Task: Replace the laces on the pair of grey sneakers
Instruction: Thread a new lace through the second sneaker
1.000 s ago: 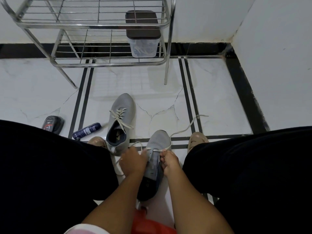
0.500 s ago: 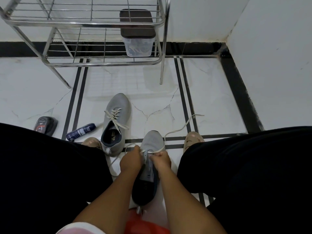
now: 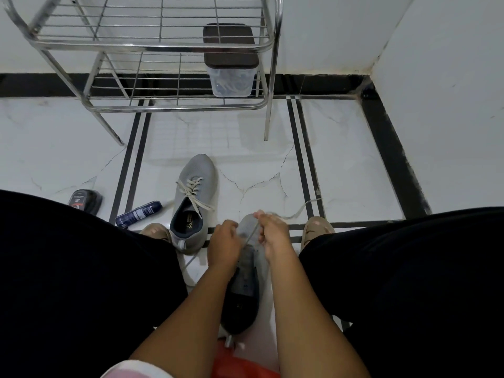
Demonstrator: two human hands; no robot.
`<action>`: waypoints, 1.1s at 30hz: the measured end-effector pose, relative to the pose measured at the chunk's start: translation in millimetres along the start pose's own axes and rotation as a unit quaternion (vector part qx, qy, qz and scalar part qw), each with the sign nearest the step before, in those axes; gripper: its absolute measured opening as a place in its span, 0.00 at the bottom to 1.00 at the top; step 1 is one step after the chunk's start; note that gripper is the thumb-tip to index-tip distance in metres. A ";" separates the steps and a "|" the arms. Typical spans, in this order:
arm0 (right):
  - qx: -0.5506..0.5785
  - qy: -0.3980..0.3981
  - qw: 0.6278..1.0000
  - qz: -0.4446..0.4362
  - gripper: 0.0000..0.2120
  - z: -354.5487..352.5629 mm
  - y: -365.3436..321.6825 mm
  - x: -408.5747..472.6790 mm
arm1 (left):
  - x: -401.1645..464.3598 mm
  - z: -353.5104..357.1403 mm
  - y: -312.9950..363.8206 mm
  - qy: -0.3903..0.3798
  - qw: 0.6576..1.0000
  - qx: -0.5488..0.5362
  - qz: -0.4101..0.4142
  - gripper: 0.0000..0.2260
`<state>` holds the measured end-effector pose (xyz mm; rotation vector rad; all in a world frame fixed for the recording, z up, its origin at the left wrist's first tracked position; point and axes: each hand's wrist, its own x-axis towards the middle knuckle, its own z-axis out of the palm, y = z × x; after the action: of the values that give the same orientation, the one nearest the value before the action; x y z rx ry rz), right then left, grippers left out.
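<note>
- The right hand point(image 3: 274, 236) pinches a pale lace point(image 3: 252, 233) above the toe of a grey sneaker point(image 3: 249, 271), fingers curled around the strand, which runs taut down to the eyelets.
- The lace's free end point(image 3: 302, 208) trails away to the right across the black floor stripes.
- The left hand point(image 3: 223, 242) grips the sneaker's left side, fingers curled over its upper near the eyelets.
- That sneaker sits between the person's knees, toe pointing away, its dark opening toward the camera.
- The second grey sneaker point(image 3: 195, 197) stands on the floor just ahead and to the left, fully laced, its heel near the person's left foot point(image 3: 156, 231).
- A dark blue spray can point(image 3: 139, 214) lies on its side left of that shoe; a small dark polish applicator point(image 3: 86, 200) rests farther left.
- A chrome wire shoe rack point(image 3: 152, 47) stands against the wall, a clear lidded container point(image 3: 231, 61) on its lower shelf.
</note>
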<state>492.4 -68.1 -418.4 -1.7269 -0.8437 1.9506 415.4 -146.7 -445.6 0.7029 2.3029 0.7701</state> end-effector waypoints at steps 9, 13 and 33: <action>0.065 0.040 0.986 -0.152 0.05 -15.9 -101.9 -44.2 | 12.3 -32.5 30.1 -0.128 0.981 -0.141 0.022 0.12; 0.141 0.064 0.974 -0.166 0.06 -31.2 -116.4 -51.3 | 22.3 -39.7 -1.6 -0.074 0.993 0.049 -0.083 0.16; -0.228 -0.035 0.956 -0.183 0.04 -12.8 -85.0 -49.8 | 0.3 -68.8 53.4 -0.161 0.961 -0.213 0.070 0.08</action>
<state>504.8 -35.6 -325.4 -1.5834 -1.6135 1.6602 383.8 -133.2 -365.6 0.7316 1.7325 1.0863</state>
